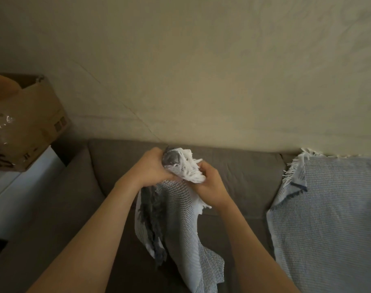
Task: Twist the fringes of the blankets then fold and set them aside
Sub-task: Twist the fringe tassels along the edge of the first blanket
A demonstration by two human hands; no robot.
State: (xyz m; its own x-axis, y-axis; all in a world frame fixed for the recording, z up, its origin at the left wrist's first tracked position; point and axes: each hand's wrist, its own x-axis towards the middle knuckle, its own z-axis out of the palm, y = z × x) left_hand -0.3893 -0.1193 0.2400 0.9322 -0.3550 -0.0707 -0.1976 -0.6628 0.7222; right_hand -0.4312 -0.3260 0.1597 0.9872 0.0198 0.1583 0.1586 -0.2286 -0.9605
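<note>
Head view: blanket [176,218] held up in front of the sofa, mid-frame, bunched at its top between both hands, the rest hanging free.
Weave: waffle-like, fine grey-and-white ribs; limp, soft folds.
Long axis: roughly vertical, from the gathered top edge at the hands down to the bottom of the frame, lower end trailing slightly right.
White fringe [193,172]: loose tufted strands spilling up and rightward out of the bunch, between the two hands.
Dark fringe [152,218]: charcoal tassels along the left edge, pointing down below the left hand.
Left hand [152,168]: fingers curled, clenched round the gathered cloth at the top.
Right hand [212,187]: fingers curled inward, pinching the white fringe from the right; fingertips mostly hidden by strands.
Second blanket [328,218]: pale blue ribbed weave, draped over the sofa back at right, well apart from the held one; white tassels at its upper-left corner, which is turned over to show a dark hem.
Sofa [121,166]: grey-brown fabric, smooth cushions, behind and below the hands.
Cardboard box [32,123]: at left on a white surface [21,187]; creased, clear tape on its side, top flaps open.
Box contents: a rounded orange-tan shape [2,85] at the opening; cannot tell what it is.
Wall [201,70]: pale beige, faint lines running across.
</note>
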